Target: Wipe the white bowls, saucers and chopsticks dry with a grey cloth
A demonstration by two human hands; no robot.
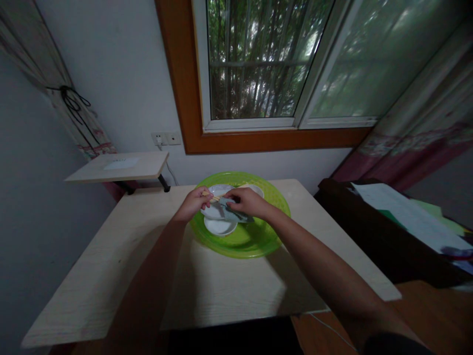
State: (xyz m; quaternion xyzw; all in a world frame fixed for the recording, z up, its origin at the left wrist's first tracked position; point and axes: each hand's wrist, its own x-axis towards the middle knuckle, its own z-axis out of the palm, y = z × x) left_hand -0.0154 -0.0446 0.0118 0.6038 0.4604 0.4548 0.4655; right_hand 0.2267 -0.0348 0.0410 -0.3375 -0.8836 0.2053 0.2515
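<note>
Pale wooden table (148, 281) bearing a green basin (254, 244)

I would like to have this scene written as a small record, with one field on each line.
left hand: holds thin pale sticks, number unclear
right hand: holds a grey-green cloth close beside the sticks
container: round green tray, under both hands
in container: several white dishes
support: pale wooden table
beyond table: window with orange-brown frame
</note>
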